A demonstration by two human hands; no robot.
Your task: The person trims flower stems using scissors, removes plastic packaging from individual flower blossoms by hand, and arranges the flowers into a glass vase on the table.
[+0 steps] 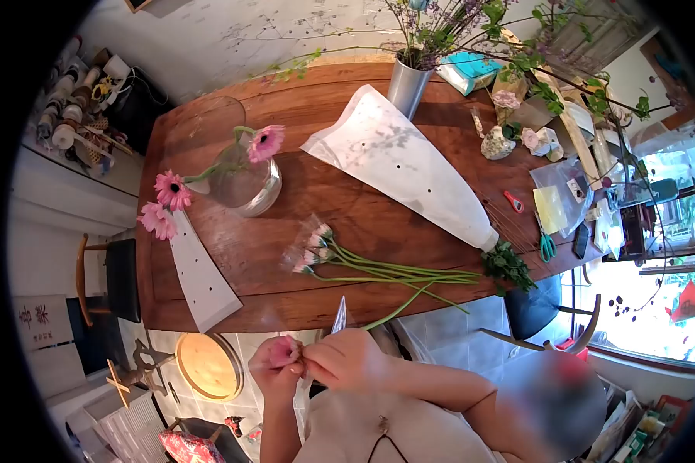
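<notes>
Close to my chest, just off the table's front edge, my left hand point(274, 370) holds a pink flower point(284, 351) by its head. My right hand point(340, 359) pinches at the flower's side, its fingertips touching those of my left hand; what lies between them is too small to make out. A clear pointed wrapper point(340, 315) sticks up behind my right hand. On the table beyond lie several wrapped pale pink flowers point(314, 251) with long green stems. More pink gerberas point(173, 190) stand or lean around a round glass vase point(259, 193) at the left.
A large white paper sleeve point(401, 166) and a perforated white strip point(201, 278) lie on the wooden table point(286, 231). A metal vase point(408, 86) stands at the back. Red scissors point(513, 201), teal scissors point(547, 247) and green leaves point(508, 266) are at the right.
</notes>
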